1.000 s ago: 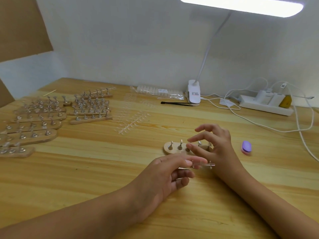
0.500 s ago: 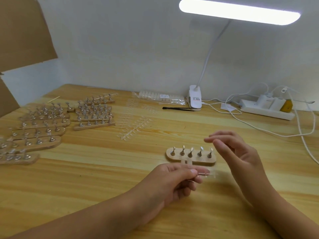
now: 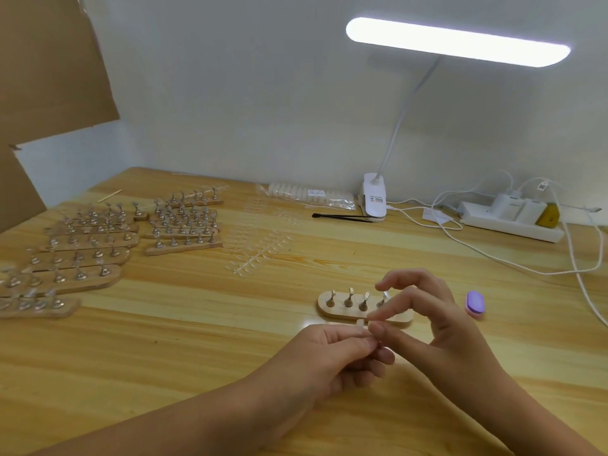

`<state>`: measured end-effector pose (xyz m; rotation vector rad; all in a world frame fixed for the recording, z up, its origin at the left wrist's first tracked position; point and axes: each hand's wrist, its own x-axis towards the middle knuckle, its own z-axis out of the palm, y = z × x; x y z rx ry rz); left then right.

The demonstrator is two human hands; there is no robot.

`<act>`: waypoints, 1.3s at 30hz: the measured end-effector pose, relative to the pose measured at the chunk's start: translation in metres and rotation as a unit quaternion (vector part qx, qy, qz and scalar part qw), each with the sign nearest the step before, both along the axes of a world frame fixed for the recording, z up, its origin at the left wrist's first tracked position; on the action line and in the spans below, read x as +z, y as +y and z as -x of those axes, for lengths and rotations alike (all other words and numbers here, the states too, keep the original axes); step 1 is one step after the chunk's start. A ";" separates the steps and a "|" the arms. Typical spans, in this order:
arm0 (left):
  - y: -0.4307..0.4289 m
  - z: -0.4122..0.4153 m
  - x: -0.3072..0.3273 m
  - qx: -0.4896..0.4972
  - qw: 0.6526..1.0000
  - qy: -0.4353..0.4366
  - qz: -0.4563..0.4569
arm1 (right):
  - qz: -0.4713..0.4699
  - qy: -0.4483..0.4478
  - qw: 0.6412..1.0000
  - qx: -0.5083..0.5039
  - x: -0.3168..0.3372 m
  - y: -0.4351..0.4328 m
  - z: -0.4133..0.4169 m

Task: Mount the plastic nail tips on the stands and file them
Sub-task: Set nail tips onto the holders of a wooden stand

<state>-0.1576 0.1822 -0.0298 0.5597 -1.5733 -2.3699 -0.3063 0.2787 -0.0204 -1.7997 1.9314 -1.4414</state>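
Head view: wooden stand [image 3: 332, 313] at 12 o'clock carries upright metal pegs [image 3: 348, 299]. At its 6 o'clock my left hand [image 3: 335, 355] pinches the clear nail-tip strip [image 3: 361, 323]; my right hand [image 3: 442, 327] seems to nip its end, other fingers spread.

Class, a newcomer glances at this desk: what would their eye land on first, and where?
The glowing lamp bar at upper right dominates. Front and centre, the left hand and right hand pinch a small clear plastic piece just before a wooden stand of metal pegs. Far left, rows of more stands crowd the table.
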 end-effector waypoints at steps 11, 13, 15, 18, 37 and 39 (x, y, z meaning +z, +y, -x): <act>0.001 -0.008 -0.006 -0.030 0.920 0.025 0.389 | -0.014 -0.005 0.998 0.053 0.003 0.006 0.001; 0.001 -0.013 -0.011 0.000 0.757 0.072 0.649 | -0.061 -0.225 0.968 0.097 0.007 0.006 0.003; 0.004 -0.015 -0.013 0.003 0.704 0.118 0.700 | -0.033 -0.283 0.956 0.068 0.010 0.005 0.009; 0.003 -0.014 -0.004 -0.029 0.888 0.106 0.447 | 0.002 -0.266 0.963 0.047 0.013 0.005 0.011; -0.003 -0.007 0.007 0.000 0.986 0.101 0.130 | -0.019 -0.068 0.997 0.033 -0.003 0.002 0.014; -0.005 -0.007 0.006 0.010 0.988 0.100 0.120 | -0.020 -0.037 0.999 0.033 -0.001 0.003 0.013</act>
